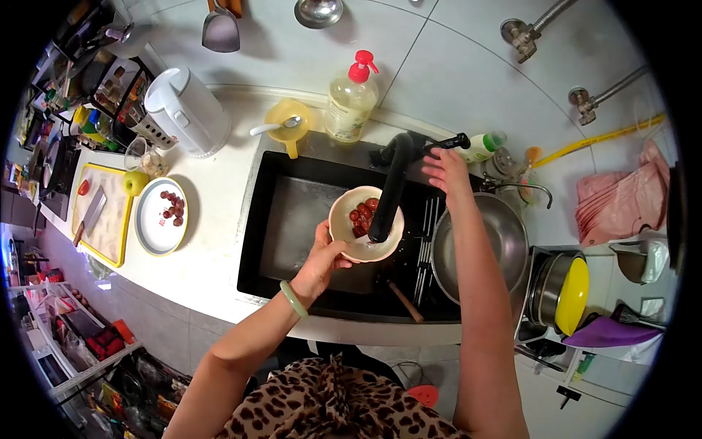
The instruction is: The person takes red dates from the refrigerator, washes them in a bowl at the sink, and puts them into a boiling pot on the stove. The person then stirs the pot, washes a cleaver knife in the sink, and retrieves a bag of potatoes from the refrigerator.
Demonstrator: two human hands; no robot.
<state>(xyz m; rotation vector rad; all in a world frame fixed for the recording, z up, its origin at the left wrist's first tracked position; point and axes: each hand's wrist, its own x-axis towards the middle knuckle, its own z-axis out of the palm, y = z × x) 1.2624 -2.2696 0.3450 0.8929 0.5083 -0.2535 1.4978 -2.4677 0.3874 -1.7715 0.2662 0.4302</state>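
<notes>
My left hand [325, 256] grips the rim of a pale bowl [341, 217] over the black sink [252, 219]. Red grapes [361, 215] lie in the bowl, right under the spout of the black faucet [395, 183]. Beside the faucet's lever [455, 141], my right hand [447, 174] is raised with its fingers apart and nothing in it. Whether its fingertips touch the lever I cannot tell. The spout hides part of the bowl.
Left on the counter [212, 241] are a plate of grapes [153, 224], a cutting board [110, 227] with a knife [92, 212], an apple [134, 183] and a kettle [186, 113]. A soap bottle [346, 102] stands behind the sink; a metal pan [482, 245] sits at right.
</notes>
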